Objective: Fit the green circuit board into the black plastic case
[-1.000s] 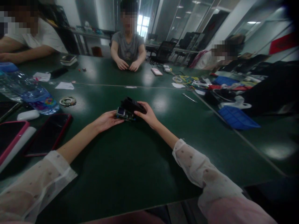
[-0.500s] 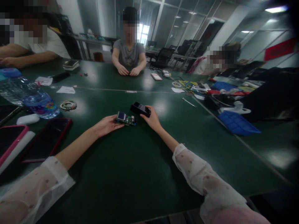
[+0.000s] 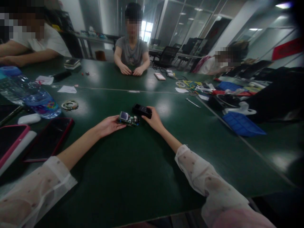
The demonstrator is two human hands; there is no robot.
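Observation:
My left hand [image 3: 109, 127] holds a green circuit board [image 3: 130, 120] by its left end, fingers closed around it. A small square screen [image 3: 123, 116] sits on the board's left part, and bluish parts show at its right end. My right hand [image 3: 154, 119] grips the right end of a black rectangular case [image 3: 142, 110], thumb in front. The case looks hollow on its upper side. Board and case are close together above the green table [image 3: 133, 177], the case slightly farther back and to the right.
Bottles [image 3: 41, 99], phones [image 3: 51, 139] and a bracelet coil [image 3: 69, 105] lie left. A wrench [image 3: 193, 103], tangled cables [image 3: 190, 85] and a blue tray [image 3: 243, 124] are right. Across the table a person [image 3: 131, 52] sits; other people are left and right.
The board's screen looks brighter and the board is tilted slightly differently. The case has tipped a little. Both hands keep their holds, and the whole view has shifted slightly.

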